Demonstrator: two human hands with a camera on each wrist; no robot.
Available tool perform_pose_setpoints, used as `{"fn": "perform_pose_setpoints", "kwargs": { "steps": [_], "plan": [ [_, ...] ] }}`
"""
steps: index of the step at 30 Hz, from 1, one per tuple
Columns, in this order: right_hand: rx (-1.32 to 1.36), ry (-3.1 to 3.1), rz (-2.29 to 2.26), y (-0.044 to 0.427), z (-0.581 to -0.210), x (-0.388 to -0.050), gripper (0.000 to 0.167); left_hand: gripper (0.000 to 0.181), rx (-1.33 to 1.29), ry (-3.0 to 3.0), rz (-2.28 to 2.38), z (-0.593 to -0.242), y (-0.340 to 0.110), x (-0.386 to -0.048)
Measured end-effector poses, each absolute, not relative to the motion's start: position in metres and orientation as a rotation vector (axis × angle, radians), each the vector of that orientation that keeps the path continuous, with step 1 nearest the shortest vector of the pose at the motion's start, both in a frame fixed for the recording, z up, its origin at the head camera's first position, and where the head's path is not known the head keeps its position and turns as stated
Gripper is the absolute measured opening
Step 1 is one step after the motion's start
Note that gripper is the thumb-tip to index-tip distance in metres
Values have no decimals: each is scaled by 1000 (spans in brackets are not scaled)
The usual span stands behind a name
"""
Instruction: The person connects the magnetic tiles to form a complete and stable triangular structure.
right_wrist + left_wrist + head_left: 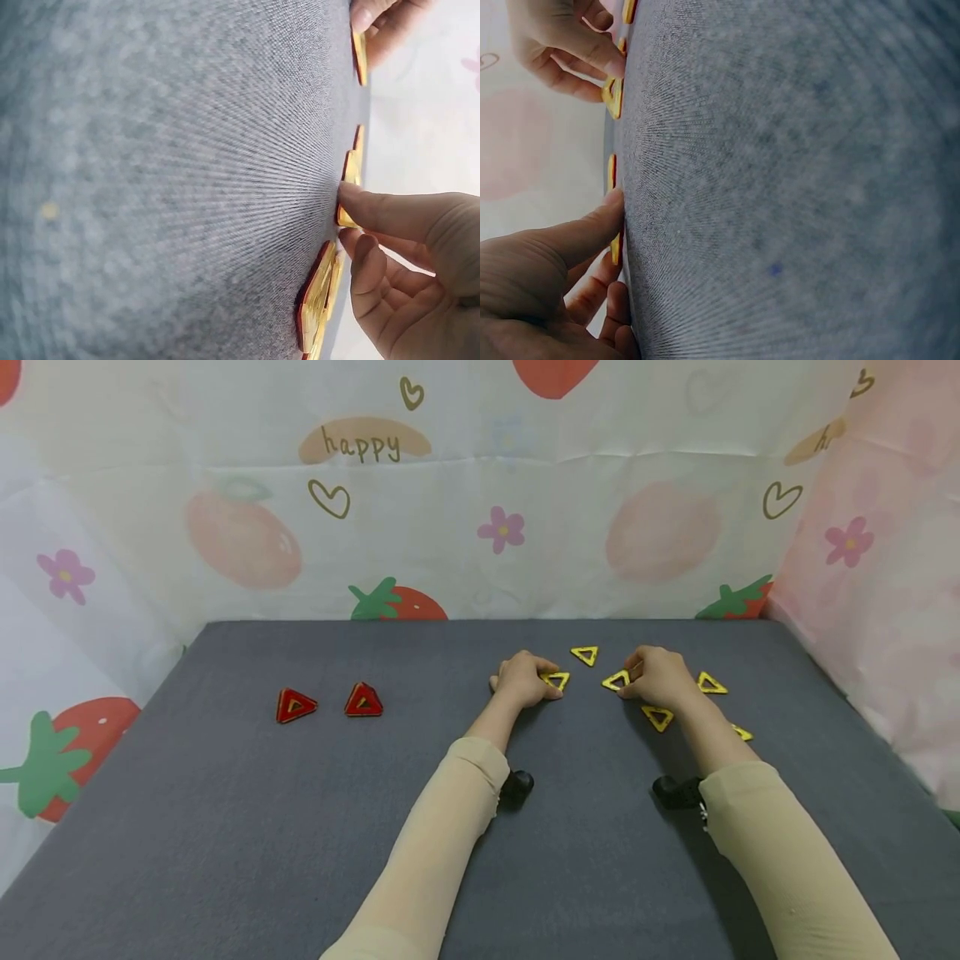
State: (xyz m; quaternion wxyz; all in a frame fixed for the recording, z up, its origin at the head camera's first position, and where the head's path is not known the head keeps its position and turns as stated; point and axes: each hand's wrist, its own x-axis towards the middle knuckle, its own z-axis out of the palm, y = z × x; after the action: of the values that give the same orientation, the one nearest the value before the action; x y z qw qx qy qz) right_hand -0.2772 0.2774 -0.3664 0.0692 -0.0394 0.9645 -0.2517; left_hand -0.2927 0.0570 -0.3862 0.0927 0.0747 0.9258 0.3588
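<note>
My left hand [522,678] pinches a flat yellow triangle frame [565,676] between thumb and fingers at the right middle of the table. Just across a small gap, the right hand [660,677] grips another yellow triangle [607,683] by its right side; the right wrist view shows the thumb [375,206] on it. Both pieces lie at the tabletop, apart from each other. Behind and between them is a third yellow triangle [594,652]. Several more surround the right hand: one in front [654,709], one to the right [712,691], and one partly hidden by the forearm [742,732].
On the left of the grey table [225,827] lie two red triangle pieces [287,706], side by side and apart; the right one [363,711] looks like a small stack. A printed cloth [555,585] hangs along the back edge and sides.
</note>
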Motion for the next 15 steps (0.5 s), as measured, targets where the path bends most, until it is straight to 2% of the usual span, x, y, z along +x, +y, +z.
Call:
{"fn": "perform_pose_setpoints", "kwargs": {
  "steps": [7,15],
  "plan": [
    [-118,2920,-754,277,-365,-278,45,45,230,2754,1087,-387,56,-293],
    [-112,2951,-848,275,-365,-277,27,40,227,2748,1104,-387,55,-293]
  ]
}}
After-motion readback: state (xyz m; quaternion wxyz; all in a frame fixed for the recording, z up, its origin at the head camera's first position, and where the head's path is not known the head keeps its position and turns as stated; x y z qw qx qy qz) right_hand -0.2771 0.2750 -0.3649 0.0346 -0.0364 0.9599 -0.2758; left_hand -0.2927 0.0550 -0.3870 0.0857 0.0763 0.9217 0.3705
